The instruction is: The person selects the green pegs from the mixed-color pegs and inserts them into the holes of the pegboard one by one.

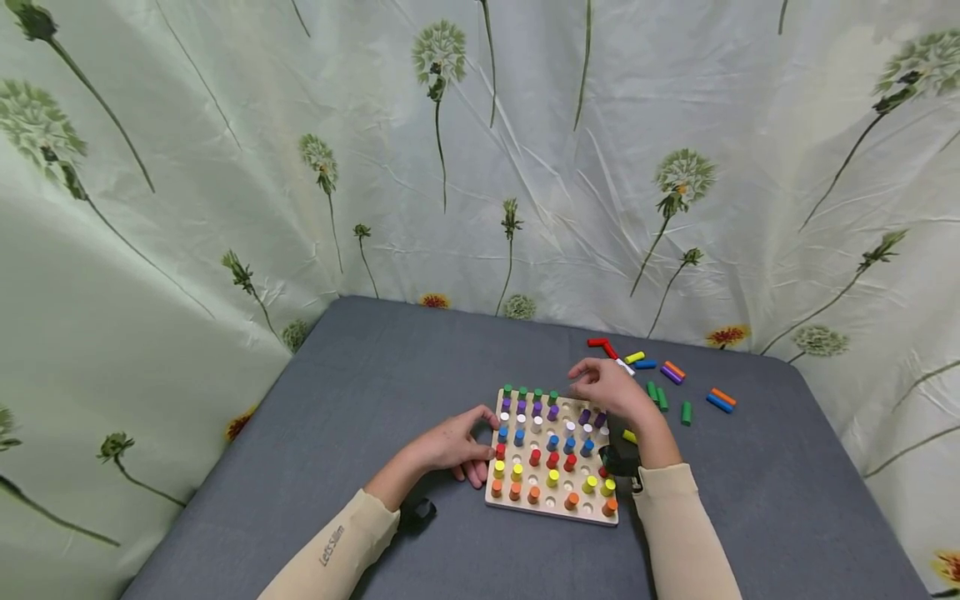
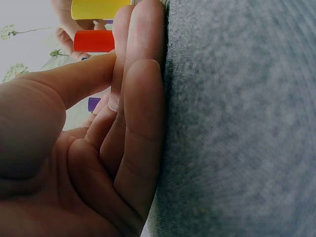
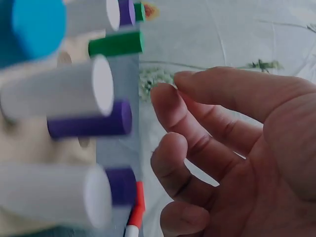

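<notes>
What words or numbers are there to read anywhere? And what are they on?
"Let's slim", on the left sleeve; the letters are small, so I'm not fully sure of the spelling.
No other words or numbers show: I see none on the pegs, the board or the flowery cloth.

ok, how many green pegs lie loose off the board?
3, right of the right hand: left peg and middle peg side by side, third peg farther right. Others may be hidden.
</notes>
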`<state>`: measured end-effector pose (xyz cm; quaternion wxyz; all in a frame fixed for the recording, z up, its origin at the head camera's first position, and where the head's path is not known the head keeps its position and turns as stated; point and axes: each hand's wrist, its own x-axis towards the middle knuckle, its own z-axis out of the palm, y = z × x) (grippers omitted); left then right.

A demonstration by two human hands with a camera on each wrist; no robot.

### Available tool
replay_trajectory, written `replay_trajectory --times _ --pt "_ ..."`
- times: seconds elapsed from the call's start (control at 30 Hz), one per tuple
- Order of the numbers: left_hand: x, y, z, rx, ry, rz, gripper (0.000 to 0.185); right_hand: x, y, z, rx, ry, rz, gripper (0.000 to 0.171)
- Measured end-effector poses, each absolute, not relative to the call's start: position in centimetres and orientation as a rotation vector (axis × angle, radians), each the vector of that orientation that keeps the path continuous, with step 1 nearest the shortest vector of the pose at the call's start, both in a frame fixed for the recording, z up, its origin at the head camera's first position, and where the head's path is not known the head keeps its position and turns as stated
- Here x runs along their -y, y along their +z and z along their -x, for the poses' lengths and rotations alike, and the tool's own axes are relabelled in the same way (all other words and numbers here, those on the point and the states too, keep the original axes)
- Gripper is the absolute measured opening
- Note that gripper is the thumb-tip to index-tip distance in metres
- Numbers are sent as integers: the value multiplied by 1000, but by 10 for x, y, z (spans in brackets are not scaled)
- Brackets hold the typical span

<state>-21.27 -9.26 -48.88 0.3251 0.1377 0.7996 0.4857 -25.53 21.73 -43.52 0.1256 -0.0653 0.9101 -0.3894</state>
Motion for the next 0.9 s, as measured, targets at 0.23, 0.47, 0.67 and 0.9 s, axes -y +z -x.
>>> replay_trajectory --times 0.23,0.47,0.67,0.9 --pt "92 -489 212 -2090 1275 -342 35 -243 -433 259 -2723 -1091 127 27" --pt "92 -490 212 -2092 1272 -346 36 -273 -430 260 -2793 -1012 18 24" --pt "92 -491 213 -2097 1265 -349 35 -295 -432 258 -2810 -958 -99 27" --pt "91 -490 212 -2086 1273 -355 35 -309 -441 258 -2815 -919 -121 26"
